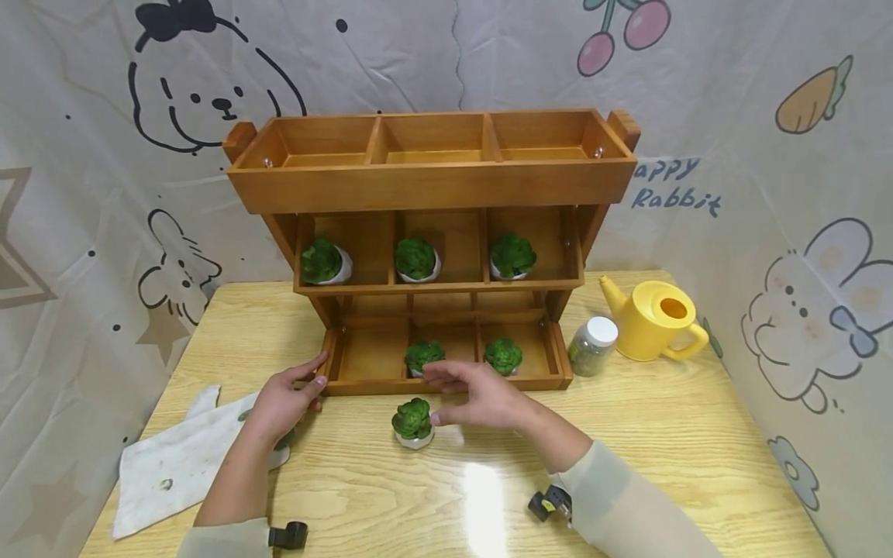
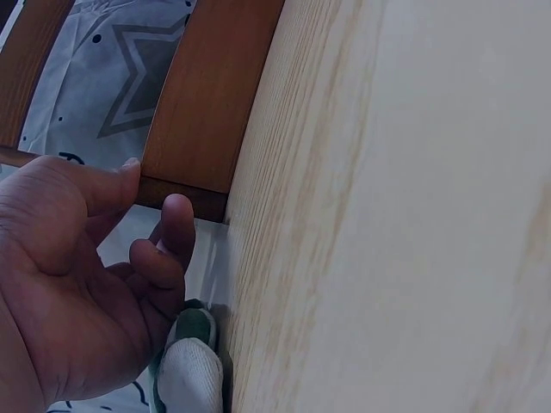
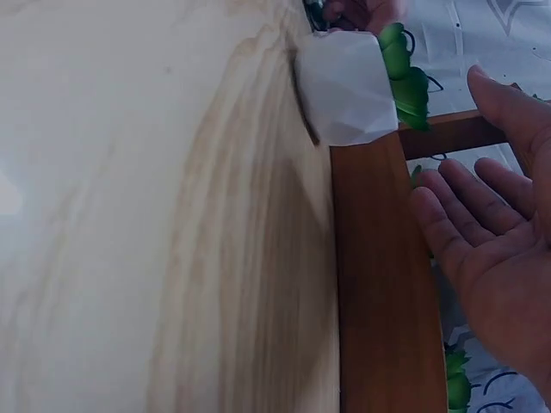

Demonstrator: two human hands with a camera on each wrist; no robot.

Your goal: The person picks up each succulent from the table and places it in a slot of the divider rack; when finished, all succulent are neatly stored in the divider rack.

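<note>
A potted succulent (image 1: 412, 419) with green leaves and a white faceted pot (image 3: 349, 90) stands on the table before the wooden shelf (image 1: 432, 186). My right hand (image 1: 481, 395) hovers just right of it, fingers spread and thumb near the leaves; the right wrist view shows the palm with nothing held. My left hand (image 1: 282, 399) touches the lower left corner of the shelf (image 2: 194, 120) with thumb and fingertips, the other fingers loosely bent. In the bottom tier, one succulent (image 1: 424, 355) sits in the middle compartment, partly behind my right fingers, and another (image 1: 503, 356) in the right one.
Three succulents (image 1: 416, 259) fill the middle tier, one per compartment. Right of the shelf stand a clear jar (image 1: 592, 349) with a white lid and a yellow watering can (image 1: 649, 322). White gloves (image 1: 174, 465) lie at the left beside my forearm. Printed cloth hangs around the table.
</note>
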